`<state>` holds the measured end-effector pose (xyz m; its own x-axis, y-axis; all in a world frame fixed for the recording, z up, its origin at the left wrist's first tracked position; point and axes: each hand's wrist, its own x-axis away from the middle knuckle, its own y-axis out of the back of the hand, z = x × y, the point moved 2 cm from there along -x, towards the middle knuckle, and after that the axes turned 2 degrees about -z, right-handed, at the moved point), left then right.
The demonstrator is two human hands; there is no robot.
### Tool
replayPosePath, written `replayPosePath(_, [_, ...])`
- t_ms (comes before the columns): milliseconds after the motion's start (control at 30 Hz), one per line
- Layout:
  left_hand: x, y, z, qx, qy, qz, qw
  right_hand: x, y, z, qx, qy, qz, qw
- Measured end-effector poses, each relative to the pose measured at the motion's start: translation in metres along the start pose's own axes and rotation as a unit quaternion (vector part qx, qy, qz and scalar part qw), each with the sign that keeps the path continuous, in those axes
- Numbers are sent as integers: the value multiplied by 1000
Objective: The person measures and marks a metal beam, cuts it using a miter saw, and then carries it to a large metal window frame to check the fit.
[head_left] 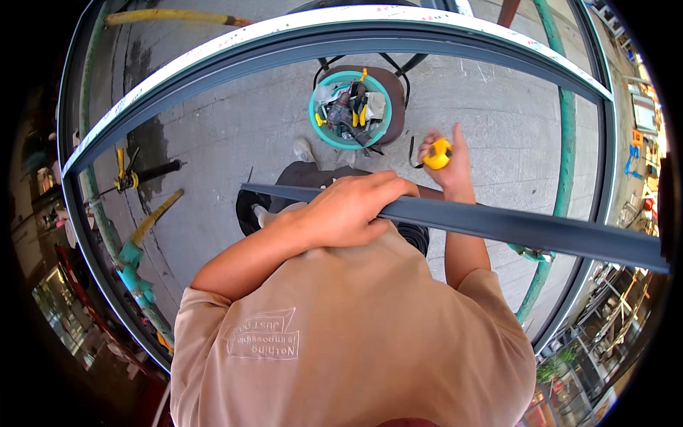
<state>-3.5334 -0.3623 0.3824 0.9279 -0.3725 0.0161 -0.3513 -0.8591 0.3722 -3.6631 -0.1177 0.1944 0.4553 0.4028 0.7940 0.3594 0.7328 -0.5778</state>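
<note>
A long dark grey metal profile bar (512,226) runs across in front of my chest, its far-right end near the picture's rim. My left hand (348,210) is closed over the bar left of its middle, fingers wrapped over the top edge. Beyond the bar, my right hand (459,167) holds a yellow and black tape measure (437,154) against the palm, with the thumb pointing up. The right forearm passes behind the bar. Whether any tape is pulled out I cannot make out.
A large dark frame (356,34) with white film surrounds me. Ahead, a turquoise basin (311,114) of hand tools sits on a brown stool (398,92). Green-wrapped rails (567,156) stand at both sides. A yellow-and-black tool (128,179) is by the left rail.
</note>
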Motion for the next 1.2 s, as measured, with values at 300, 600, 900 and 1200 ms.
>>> replayPosePath(300, [50, 8, 34, 40, 61, -68, 995, -130, 35, -121, 286, -117, -96, 946])
replayPosePath(600, [135, 2, 46, 36, 89, -215, 972, -291, 61, -133, 608, 75, -148, 776])
replayPosePath(900, [242, -31, 52, 8, 157, -296, 942, -284, 19, -113, 886, 163, -244, 359])
replayPosePath(1200, [357, -43, 33, -81, 163, -431, 884, -199, 31, -189, 894, 224, -30, 387])
